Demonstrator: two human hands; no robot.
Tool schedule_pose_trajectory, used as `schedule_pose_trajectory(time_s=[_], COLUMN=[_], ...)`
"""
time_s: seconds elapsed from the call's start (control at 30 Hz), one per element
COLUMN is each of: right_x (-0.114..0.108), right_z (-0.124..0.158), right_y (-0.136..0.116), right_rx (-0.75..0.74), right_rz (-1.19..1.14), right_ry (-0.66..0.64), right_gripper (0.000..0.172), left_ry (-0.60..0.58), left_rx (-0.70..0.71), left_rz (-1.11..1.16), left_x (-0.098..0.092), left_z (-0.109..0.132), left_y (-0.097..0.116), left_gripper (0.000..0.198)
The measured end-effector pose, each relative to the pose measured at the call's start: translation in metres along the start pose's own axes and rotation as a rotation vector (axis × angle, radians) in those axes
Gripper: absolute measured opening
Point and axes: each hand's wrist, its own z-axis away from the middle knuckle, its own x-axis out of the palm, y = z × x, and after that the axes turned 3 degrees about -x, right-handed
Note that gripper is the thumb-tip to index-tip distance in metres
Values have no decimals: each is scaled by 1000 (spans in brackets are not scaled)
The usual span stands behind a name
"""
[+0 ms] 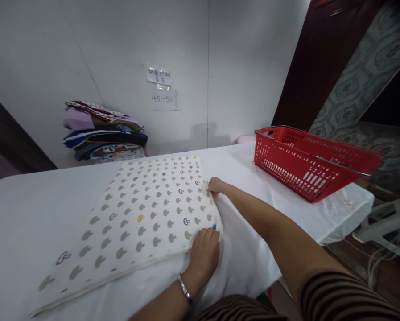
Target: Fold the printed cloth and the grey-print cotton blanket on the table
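A white cloth with a grey and coloured mushroom print, folded into a layered rectangle, lies flat on the table. My left hand, with a silver bracelet at the wrist, is closed over the cloth's near right corner; its thumb is hidden. Farther up the right edge, my right hand pinches the cloth's border with bent fingers. Between the two hands that edge looks rounded, like a fold.
A white cover drapes the table. On the right stands a red plastic basket with metal handles. A pile of folded fabrics sits by the wall at the back left. Paper labels are stuck to the wall.
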Motion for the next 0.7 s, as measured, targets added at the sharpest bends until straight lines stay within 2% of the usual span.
schedule_pose_trajectory(time_s=[0.17,0.4,0.57,0.7], right_x=[1,7,11,12], right_z=[-7,-19,-21,-22], right_y=[-6,-1,3,4], right_rx=[21,-26,-68,-78], right_rz=[162,318,345,336], right_ry=[-19,93,190,219], right_gripper=[25,22,45,45], left_ry=[0,-7,-9,-17], left_rx=[-6,-21,-27,-31], left_rz=[-2,6,19,20], left_x=[-1,2,2,2], left_z=[1,1,1,1], left_y=[1,1,2,2], left_gripper=[23,24,23,24])
